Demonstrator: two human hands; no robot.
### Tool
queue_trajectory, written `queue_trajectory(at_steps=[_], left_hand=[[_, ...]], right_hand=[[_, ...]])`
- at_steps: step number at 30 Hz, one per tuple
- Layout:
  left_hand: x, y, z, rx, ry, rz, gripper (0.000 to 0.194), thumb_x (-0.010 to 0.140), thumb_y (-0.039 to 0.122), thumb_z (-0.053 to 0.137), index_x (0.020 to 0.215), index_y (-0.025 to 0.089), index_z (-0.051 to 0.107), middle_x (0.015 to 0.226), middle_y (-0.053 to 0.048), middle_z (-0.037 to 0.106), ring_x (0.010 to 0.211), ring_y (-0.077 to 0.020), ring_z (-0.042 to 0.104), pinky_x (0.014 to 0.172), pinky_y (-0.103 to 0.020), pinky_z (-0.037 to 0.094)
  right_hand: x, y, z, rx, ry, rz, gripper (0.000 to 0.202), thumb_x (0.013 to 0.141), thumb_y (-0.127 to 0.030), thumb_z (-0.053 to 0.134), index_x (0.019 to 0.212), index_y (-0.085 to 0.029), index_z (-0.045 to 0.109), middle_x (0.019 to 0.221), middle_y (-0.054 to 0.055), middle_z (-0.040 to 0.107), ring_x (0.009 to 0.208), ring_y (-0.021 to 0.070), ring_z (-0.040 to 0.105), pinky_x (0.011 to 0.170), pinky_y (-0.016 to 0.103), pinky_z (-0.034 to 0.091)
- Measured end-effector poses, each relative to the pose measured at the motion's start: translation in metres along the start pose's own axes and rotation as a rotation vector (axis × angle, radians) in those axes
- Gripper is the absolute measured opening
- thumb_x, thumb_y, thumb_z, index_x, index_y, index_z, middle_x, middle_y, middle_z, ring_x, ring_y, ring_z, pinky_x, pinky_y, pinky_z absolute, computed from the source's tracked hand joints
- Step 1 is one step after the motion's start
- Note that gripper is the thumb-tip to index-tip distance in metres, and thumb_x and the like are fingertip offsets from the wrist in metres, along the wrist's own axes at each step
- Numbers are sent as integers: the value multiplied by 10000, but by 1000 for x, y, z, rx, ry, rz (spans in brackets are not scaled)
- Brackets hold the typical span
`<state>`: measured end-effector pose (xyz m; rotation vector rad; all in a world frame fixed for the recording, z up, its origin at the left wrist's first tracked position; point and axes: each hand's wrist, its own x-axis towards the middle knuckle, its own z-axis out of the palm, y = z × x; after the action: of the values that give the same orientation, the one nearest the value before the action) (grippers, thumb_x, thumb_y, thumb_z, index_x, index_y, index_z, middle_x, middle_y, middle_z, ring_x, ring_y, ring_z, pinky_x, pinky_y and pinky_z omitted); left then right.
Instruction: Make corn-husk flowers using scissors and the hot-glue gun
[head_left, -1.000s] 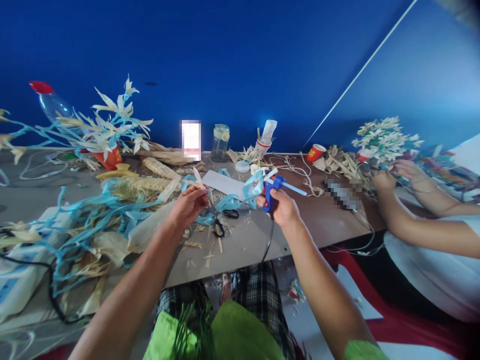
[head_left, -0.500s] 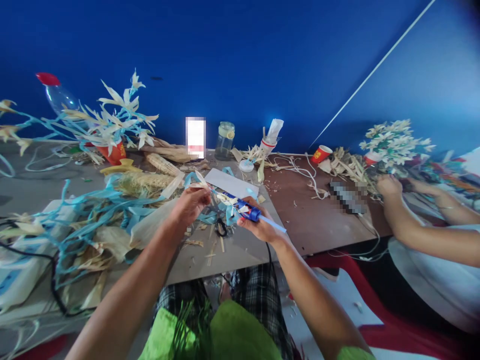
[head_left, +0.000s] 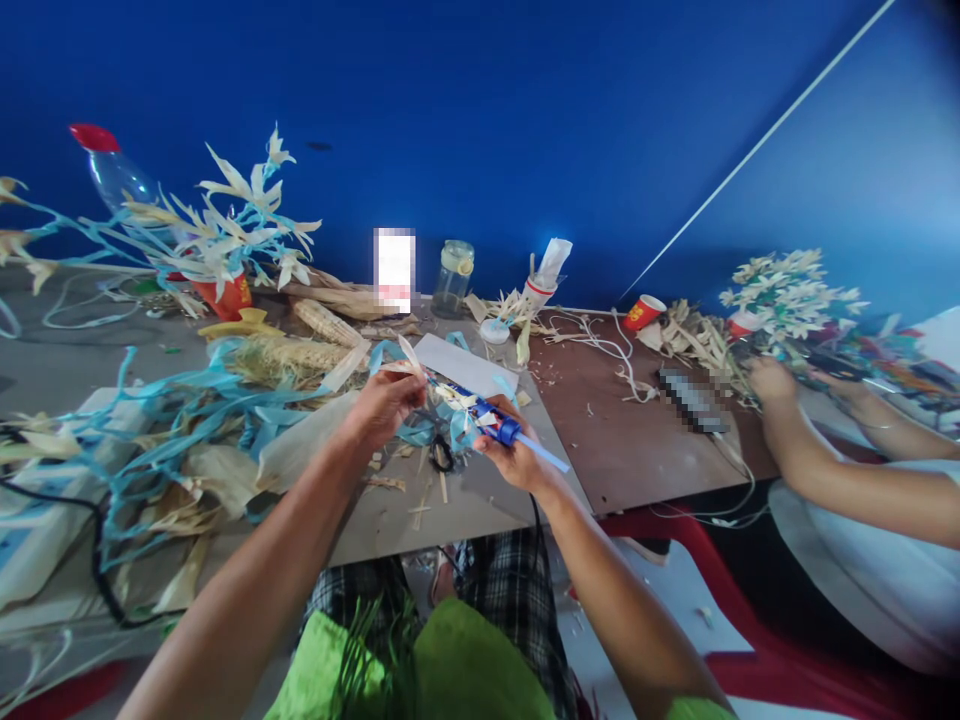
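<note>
My right hand [head_left: 514, 455] is wrapped round a blue glue gun [head_left: 501, 424] with a pale stick coming out of its rear end. Its front end points left, toward my left hand [head_left: 394, 400], whose fingers pinch a small pale husk petal [head_left: 409, 356]. Pale husk pieces and light blue strips lie over and around the gun's front, partly hiding its tip. Black-handled scissors [head_left: 442, 455] rest on the table just below, between my two hands. Behind them is a white sheet [head_left: 465, 365].
Blue strips [head_left: 172, 410] and husks cover the left side, with a flower arrangement in a red cup [head_left: 229, 295] behind. A clear bottle [head_left: 453, 280] stands near the blue wall. At the right, another person's hands [head_left: 776, 380] work beside a white flower bunch [head_left: 795, 295].
The view has shifted slightly. The petal at my left fingertips now stands more upright. Both hands keep their hold, and the other person's hands have moved a little.
</note>
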<state>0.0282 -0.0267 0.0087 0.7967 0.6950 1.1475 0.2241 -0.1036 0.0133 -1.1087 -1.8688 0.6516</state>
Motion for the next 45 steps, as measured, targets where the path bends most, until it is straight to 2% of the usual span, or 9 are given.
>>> queue_trajectory(at_steps=[10,33,39,45], left_hand=[[-1,2,2,4,8,5,182,574,205,763,671,127,629,570,3,550,503,-75,478,508,-217,379],[-2,6,2,-33,74,-13,242,531,215,793,676,121,623,621,-3,588,501,-67,490,503,-204,391],[-1,4,1,-16,34,16,225,551,224,783,669,122,621,579,9,557,496,-71,482,501,-207,380],[0,2,-3,-12,30,28,214,570,222,775,699,128,633,613,3,578,508,-73,494,513,-214,387]], right_hand=[[0,1,1,-37,-23,38,377,810,-578,504,770,-204,499,871,49,501,755,166,486,728,284,417],[0,2,3,-42,-22,86,394,798,-606,495,760,-215,522,721,29,491,726,187,482,677,309,419],[2,-2,2,2,10,108,406,774,-609,533,834,-207,529,729,23,510,698,174,487,662,300,424],[5,-2,5,-10,5,103,396,776,-611,527,782,-215,524,701,22,504,680,175,485,652,298,421]])
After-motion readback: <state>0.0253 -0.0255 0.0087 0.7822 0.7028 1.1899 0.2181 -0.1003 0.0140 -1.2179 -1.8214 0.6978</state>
